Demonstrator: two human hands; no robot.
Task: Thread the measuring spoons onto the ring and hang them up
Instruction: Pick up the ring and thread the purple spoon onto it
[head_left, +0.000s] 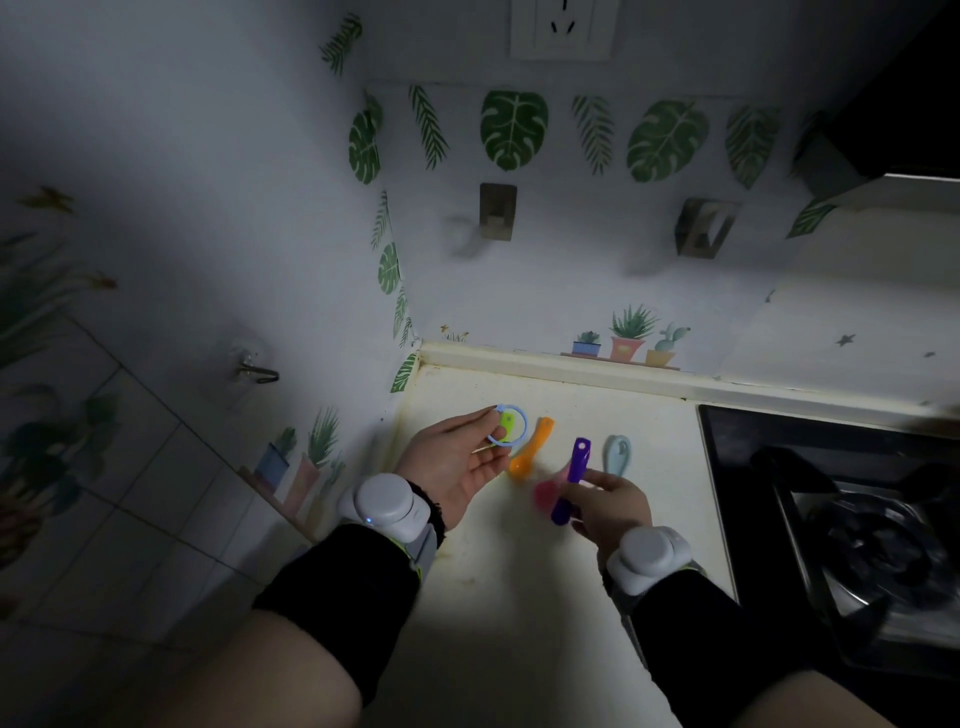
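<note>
Purple spoon sits in the right hand, lower middle of the frame, fingers closed around the lower part of the handle so the end with the little hole points up and away. That hand hovers just over the pale counter, wrist bent a bit, with a white wrist device strapped above a black sleeve.

Left hand is just left of it, palm turned up, thumb and fingertips pinched on a light blue ring. Something green shows at the ring, looks like a green spoon handle, but I can't tell for sure whether it's threaded on. Same kind of white gadget on this wrist too.

Lying on the counter between and beyond the hands: an orange spoon just beside the left fingers, a pink spoon partly hidden by the purple one, and a pale blue spoon to the right. All are plain plastic.

Up on the leaf-patterned wall there's a metal hook at centre, another to its right, and a wire hook on the left wall. Stove takes the right edge.
</note>
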